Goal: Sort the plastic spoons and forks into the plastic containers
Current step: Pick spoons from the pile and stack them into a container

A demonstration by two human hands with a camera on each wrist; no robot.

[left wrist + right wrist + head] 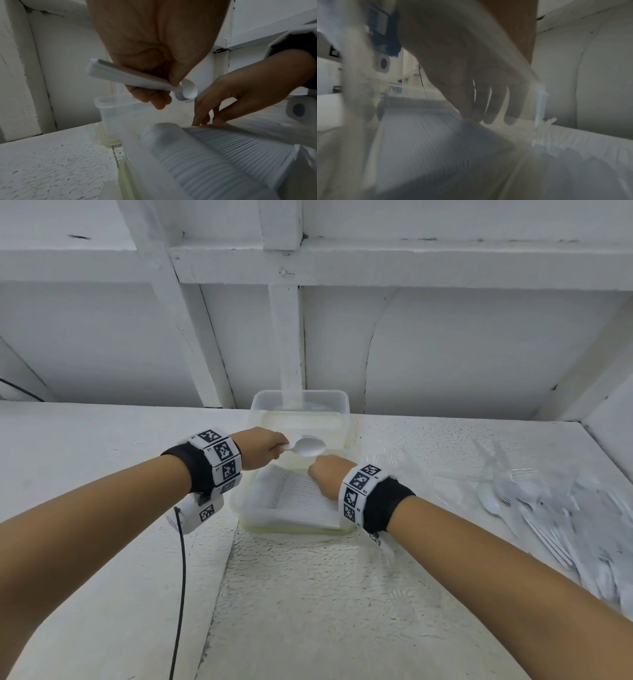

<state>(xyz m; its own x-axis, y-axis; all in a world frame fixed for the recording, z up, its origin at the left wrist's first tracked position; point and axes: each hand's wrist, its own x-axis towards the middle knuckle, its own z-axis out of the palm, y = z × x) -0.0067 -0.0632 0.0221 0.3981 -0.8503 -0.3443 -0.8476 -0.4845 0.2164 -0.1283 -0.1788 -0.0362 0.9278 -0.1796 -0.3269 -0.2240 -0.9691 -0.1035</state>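
Two clear plastic containers stand one behind the other. The near container (239, 508) holds a long nested row of white spoons (301, 498) lying on their sides. My left hand (265, 448) grips a small nested stack of white spoons (306, 446) by the handles above the gap between the containers; the stack (186, 92) shows bowls pointing right. My right hand (327, 474) reaches into the near container, its straight fingertips (202, 121) touching the far end of the spoon row (231, 142). The far container (337, 405) looks empty.
A loose heap of white and clear plastic cutlery (565, 518) lies on the white table at the right. A black cable (181, 577) hangs from my left wrist. A white wall with beams stands close behind the containers.
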